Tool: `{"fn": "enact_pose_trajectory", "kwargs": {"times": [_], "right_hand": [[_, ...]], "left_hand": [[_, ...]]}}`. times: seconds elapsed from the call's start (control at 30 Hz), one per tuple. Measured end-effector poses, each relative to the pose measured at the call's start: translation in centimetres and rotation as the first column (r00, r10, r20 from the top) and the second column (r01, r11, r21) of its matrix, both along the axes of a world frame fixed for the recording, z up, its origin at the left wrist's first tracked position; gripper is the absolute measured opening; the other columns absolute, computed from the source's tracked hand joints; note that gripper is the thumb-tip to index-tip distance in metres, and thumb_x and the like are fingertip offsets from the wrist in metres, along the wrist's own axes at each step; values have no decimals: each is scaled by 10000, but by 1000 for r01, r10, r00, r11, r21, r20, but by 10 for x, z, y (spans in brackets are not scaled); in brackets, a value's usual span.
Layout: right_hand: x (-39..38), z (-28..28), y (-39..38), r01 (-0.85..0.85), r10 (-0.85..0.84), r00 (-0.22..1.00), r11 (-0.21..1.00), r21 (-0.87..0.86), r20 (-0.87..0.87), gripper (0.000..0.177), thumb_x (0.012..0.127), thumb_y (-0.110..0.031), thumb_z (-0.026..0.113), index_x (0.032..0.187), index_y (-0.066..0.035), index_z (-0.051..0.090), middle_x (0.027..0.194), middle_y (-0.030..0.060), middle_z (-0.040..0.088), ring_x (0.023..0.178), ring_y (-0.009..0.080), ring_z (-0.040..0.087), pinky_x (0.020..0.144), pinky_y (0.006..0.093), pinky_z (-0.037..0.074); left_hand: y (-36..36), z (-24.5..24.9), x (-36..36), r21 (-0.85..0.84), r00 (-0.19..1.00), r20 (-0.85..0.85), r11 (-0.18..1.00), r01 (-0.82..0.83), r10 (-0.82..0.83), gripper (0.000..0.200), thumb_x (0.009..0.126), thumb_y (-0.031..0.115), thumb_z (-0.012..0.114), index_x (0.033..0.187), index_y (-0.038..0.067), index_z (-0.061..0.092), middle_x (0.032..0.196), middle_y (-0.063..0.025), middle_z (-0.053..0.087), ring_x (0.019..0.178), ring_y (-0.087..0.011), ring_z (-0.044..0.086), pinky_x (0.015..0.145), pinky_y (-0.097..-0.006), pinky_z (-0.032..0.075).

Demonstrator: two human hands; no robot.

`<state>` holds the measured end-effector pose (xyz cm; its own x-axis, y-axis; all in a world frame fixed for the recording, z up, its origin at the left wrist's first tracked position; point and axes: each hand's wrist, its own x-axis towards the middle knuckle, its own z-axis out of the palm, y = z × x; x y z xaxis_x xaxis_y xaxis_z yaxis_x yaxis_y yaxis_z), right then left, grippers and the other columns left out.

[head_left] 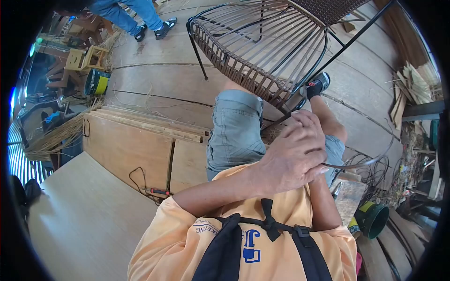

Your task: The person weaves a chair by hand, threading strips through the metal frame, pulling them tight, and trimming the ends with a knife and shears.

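My left hand reaches across my front with its fingers curled and its thumb pressed in. A thin dark brown weaving strip comes out at its fingertips and curves off to the right. My right forearm rises beneath the left hand, which covers most or all of my right hand, so its grip is hidden. Just beyond my hands stands a chair frame of dark metal rods, its front rim wrapped in brown strip. Long strips span its seat, and the woven part lies at the far side.
Wooden panels and a pale board lie at left, with a red-handled tool. Dark buckets stand at left and lower right. Coiled strips lie at right. Another person's legs are at upper left.
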<state>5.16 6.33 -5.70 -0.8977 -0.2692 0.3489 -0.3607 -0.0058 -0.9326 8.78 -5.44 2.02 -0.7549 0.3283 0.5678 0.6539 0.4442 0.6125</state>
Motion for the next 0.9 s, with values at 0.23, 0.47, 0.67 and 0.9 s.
{"fn": "enact_pose_trajectory", "kwargs": {"times": [0.23,0.47,0.67,0.9], "right_hand": [[10,15,10,272,-263,952,962,-38,154,185,934,-139,541,994,13,627,988,69,639,921,141,565,835,257,435],[2,25,40,359,-355,930,932,-36,95,214,926,-194,561,954,8,626,918,76,655,834,139,576,788,260,443],[-10,32,68,366,-363,931,927,-78,45,189,908,-169,590,936,14,627,892,70,649,824,145,595,753,262,474],[-1,60,97,406,-399,912,847,-342,95,172,903,-124,563,966,31,606,929,136,647,889,206,604,785,319,478]], "left_hand": [[-37,-63,-13,85,798,512,906,-415,318,357,830,116,600,1169,37,519,1049,-149,551,848,-310,569,754,-375,477],[-35,-73,-52,-163,873,384,952,-257,302,405,853,130,579,1232,44,466,931,-171,601,831,-306,613,704,-391,488],[-15,-52,-66,-405,903,307,900,-162,301,487,840,163,586,1260,-6,406,787,-196,639,743,-354,631,677,-438,497],[-10,-50,-73,-386,921,275,909,-158,277,480,831,163,593,1212,-48,392,763,-224,631,752,-376,625,713,-461,478]]}}
